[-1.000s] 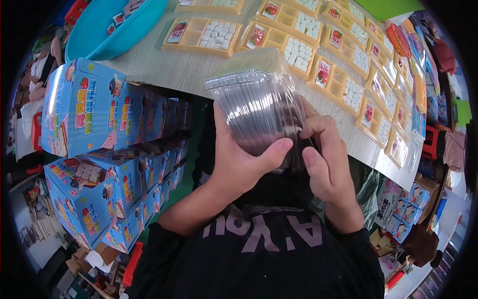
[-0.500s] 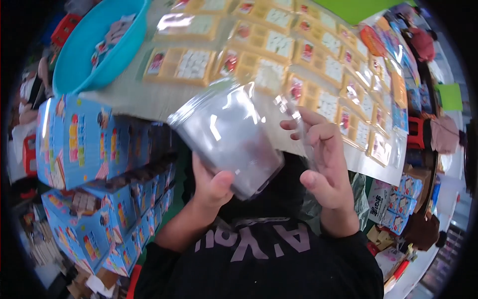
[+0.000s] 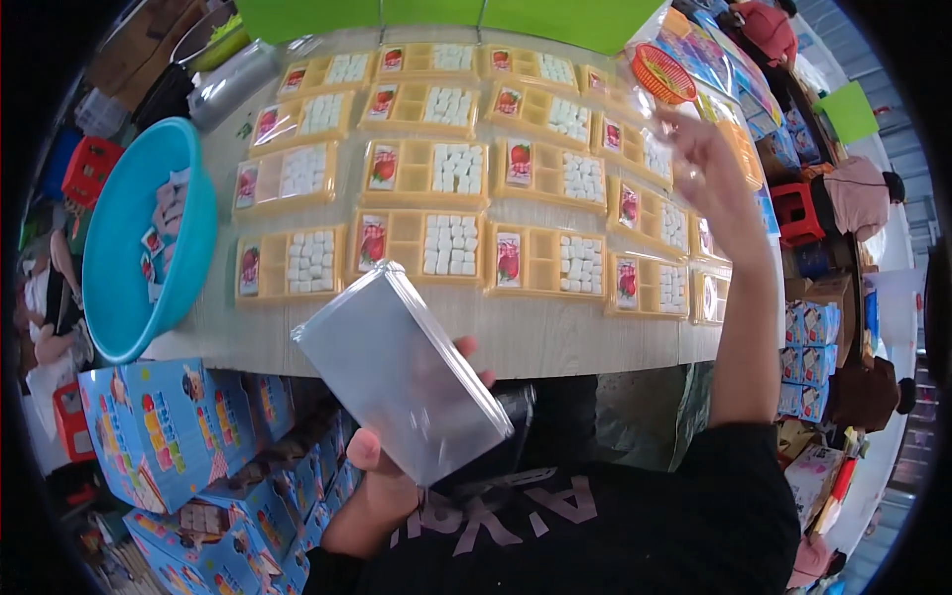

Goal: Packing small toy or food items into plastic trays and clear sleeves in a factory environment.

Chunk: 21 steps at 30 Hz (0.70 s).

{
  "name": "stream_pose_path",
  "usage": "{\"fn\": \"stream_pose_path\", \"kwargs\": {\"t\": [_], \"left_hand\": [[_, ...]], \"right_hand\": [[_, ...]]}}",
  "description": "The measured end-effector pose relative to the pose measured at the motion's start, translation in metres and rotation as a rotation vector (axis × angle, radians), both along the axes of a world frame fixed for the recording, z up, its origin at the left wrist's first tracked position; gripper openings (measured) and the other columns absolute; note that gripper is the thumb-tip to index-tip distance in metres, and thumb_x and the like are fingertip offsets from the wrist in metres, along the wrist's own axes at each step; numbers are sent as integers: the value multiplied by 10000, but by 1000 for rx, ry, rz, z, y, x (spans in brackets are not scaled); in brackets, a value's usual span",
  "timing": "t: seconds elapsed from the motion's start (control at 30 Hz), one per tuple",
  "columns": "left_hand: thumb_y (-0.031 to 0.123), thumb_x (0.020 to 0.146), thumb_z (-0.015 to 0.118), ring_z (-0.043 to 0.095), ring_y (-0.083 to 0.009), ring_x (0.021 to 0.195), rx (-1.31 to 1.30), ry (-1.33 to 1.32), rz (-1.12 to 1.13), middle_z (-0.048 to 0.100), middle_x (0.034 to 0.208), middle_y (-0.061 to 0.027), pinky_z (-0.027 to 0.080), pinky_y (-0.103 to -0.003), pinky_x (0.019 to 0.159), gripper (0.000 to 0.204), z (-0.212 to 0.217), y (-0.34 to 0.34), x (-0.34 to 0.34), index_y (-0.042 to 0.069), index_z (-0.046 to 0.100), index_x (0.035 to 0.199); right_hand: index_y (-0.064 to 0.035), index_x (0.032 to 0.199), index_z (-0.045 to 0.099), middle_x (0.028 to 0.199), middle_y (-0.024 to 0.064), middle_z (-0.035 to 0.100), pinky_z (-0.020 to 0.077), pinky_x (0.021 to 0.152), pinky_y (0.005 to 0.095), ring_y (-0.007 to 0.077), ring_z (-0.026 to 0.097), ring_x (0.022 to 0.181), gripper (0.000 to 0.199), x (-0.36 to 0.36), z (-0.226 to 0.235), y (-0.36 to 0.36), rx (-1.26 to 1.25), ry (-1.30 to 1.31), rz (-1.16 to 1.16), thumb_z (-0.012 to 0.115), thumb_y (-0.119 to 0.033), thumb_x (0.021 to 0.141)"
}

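My left hand (image 3: 382,476) grips a stack of clear rectangular plastic lids (image 3: 397,372), tilted in front of the table's near edge. Stretched out to the far right, my right hand (image 3: 709,164) is blurred, its fingers at a clear plastic lid (image 3: 640,102) that shows mainly as glare over the trays there. Rows of pale yellow compartment trays cover the table. One near tray (image 3: 405,260) holds small white pieces like marshmallows (image 3: 451,245) and a packet with a red strawberry picture (image 3: 372,241). Some trays have a shiny clear cover, such as one at the left (image 3: 260,208).
A turquoise basin (image 3: 203,213) with packets inside stands at the left. Blue printed cartons (image 3: 149,426) are stacked below it. A red basket (image 3: 662,71) lies at the back right before a green panel (image 3: 555,22). Other people (image 3: 863,193) sit along the right.
My right hand has moved from beside the stack to the far right over the trays, carrying a clear lid. The left hand and its stack shifted lower left as the view tilted up.
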<state>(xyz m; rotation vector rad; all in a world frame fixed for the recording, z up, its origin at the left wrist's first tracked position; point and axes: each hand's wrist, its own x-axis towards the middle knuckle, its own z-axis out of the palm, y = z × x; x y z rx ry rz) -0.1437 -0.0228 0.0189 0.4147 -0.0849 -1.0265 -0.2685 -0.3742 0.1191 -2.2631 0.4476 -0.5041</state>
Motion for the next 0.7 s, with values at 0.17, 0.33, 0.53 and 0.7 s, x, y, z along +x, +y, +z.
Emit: {"fn": "stream_pose_path", "kwargs": {"t": [0.17,0.33,0.53,0.7], "left_hand": [[434,678,856,428,-419,1346,-73,238,-569,347,1462,-303,416,-558,1081,1146,-10,-1,-23,33,197,1525],[454,628,871,461,-435,1312,35,25,-715,354,1432,-311,423,-551,1071,1186,-26,7,-41,-18,218,1498],[508,651,842,485,-450,1286,127,78,-648,364,1416,-324,433,-550,1062,1171,-8,-16,-38,-18,225,1496],[518,650,848,481,-465,1284,130,62,-660,369,1409,-335,437,-561,1055,1178,-5,-20,-36,-14,224,1495]], "right_hand": [[-71,1319,498,1376,86,518,355,1090,351,183,471,1277,424,15,-26,-122,-214,263,-122,627,-175,929],[-83,1328,506,1337,61,546,368,1086,360,191,466,1282,510,37,-43,-183,-384,317,-44,710,-132,863],[-70,1250,530,1198,48,582,362,1106,414,266,490,1259,495,53,-61,-206,-405,401,71,717,-94,792],[-68,1265,526,1195,49,588,379,1092,412,265,507,1237,517,55,-63,-203,-505,389,85,699,-69,778]]}}
